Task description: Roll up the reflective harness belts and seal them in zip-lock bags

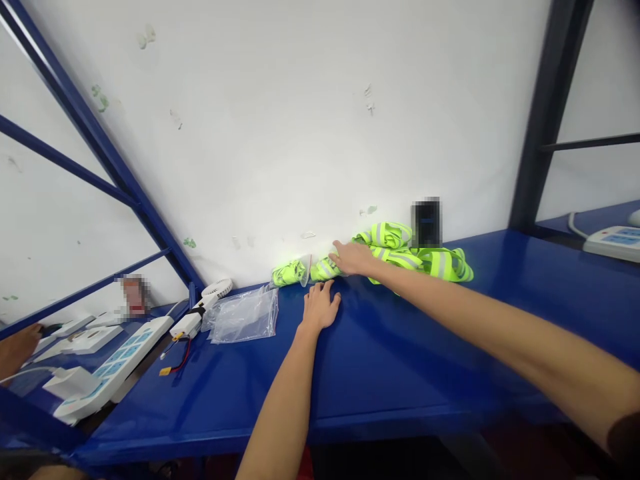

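My left hand [320,307] lies flat on the blue shelf [400,373], fingers stretched out, holding nothing. My right hand [353,258] reaches to the wall and rests on a rolled neon-yellow reflective vest in a clear bag [325,269]. Whether its fingers grip the bag I cannot make out. A second bagged vest [289,273] lies just to the left. A heap of loose reflective vests [415,253] sits to the right of my right hand.
Empty clear plastic bags [245,315] lie left of my left hand. Beyond them are a small white fan [216,289], a battery with red wires [183,330] and white power strips [113,367]. Another person's hand [17,347] shows at the far left. A dark upright post [545,113] stands at the right.
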Demonstrator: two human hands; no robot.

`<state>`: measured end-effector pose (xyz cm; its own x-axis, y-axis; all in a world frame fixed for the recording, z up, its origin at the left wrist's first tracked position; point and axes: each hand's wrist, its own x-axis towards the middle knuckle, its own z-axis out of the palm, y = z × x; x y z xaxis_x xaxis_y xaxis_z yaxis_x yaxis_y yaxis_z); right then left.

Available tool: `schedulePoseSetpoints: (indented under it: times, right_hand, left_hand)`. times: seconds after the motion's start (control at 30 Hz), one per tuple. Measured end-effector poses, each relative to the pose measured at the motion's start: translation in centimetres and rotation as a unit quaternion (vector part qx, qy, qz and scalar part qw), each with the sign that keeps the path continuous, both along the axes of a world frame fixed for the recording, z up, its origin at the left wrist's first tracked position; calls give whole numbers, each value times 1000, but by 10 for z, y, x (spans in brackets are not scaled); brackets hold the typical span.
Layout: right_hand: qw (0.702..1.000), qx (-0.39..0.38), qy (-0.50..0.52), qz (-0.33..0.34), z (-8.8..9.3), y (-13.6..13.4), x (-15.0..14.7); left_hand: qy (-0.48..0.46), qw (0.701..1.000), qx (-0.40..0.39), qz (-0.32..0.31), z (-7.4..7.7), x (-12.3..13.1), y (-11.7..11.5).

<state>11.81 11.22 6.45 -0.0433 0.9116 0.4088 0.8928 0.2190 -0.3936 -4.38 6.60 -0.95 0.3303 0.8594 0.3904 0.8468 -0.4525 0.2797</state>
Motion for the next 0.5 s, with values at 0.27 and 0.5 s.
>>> schedulePoseSetpoints:
  times: [0.27, 0.5]
  right_hand:
    - [989, -35, -139, -22, 50, 12, 88]
    - [995, -49, 18, -81, 32, 23, 128]
  left_hand:
    - [8, 990, 10, -139, 8, 13, -3]
    - [-2, 989, -18, -147, 8, 13, -2]
